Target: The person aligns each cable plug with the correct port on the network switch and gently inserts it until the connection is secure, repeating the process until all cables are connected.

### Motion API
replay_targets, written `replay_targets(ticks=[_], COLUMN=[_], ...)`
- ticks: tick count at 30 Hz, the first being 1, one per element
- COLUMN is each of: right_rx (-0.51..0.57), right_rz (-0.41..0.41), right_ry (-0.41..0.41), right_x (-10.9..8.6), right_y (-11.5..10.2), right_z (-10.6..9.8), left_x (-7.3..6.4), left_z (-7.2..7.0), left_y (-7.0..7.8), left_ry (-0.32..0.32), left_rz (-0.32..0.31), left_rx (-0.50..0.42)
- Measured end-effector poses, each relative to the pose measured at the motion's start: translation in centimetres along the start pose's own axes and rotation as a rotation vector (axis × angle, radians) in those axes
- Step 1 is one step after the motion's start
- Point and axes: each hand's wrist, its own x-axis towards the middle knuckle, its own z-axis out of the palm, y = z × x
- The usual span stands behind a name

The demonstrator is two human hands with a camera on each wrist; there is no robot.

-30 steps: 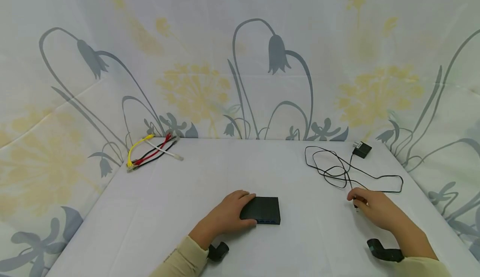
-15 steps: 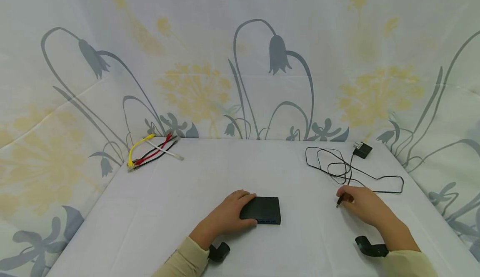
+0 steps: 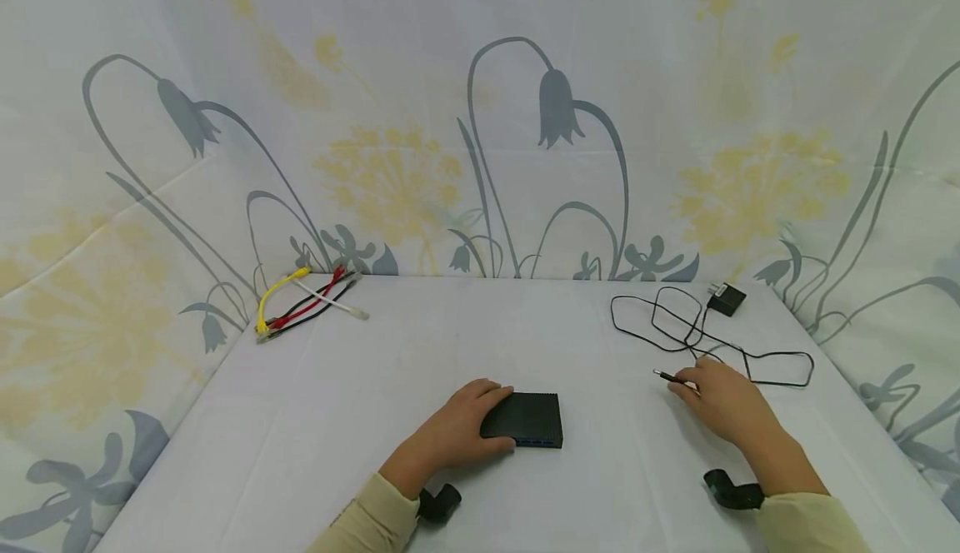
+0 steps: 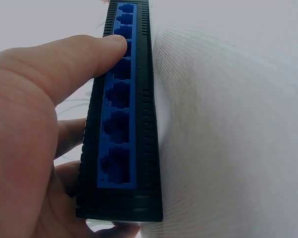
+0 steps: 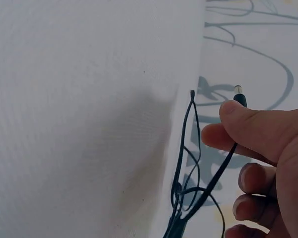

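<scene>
A black network switch [image 3: 534, 418] lies on the white table, and its row of blue ports [image 4: 118, 126] faces the left wrist camera. My left hand [image 3: 459, 426] grips its left end, the thumb [image 4: 97, 53] laid over the ports and the other fingers round the far side. To the right, my right hand [image 3: 723, 399] pinches a DC power plug [image 5: 241, 96] between thumb and forefinger, above the table. The plug's metal tip points left in the head view. Its thin black cord [image 3: 637, 332] runs in loose loops to a power adapter [image 3: 727, 299] at the back right.
Several short network cables, yellow [image 3: 272, 293], red, black and white, lie in a bundle at the table's back left corner. Flower-printed cloth [image 3: 405, 120] hangs behind and beside the white table [image 3: 450, 328].
My right hand has moved left and away from me with the plug, whose tip has turned from pointing toward me to pointing left. The cord loops have shifted. My left hand stays put.
</scene>
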Motion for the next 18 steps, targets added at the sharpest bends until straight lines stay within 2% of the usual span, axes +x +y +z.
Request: replay_targets(ticks=[3, 7, 11, 18], right_rx=[-0.027, 0.021, 0.092, 0.308], right_rz=[-0.035, -0.062, -0.058, 0.038], right_ry=[0.063, 0.102, 0.084, 0.018], right_x=[0.2, 0.8, 1.2, 1.8], right_y=[-0.1, -0.3, -0.8, -2.0], right_z=[0.4, 1.0, 1.5, 1.9], left_x=[0.0, 0.0, 0.1, 0.0], left_z=[0.0, 0.0, 0.0, -0.1], left_y=[0.0, 0.0, -0.1, 0.0], left_ry=[-0.003, -0.008, -0.007, -0.008], left_rz=[-0.004, -0.005, -0.001, 0.004], left_rx=[-0.005, -0.006, -0.005, -0.013])
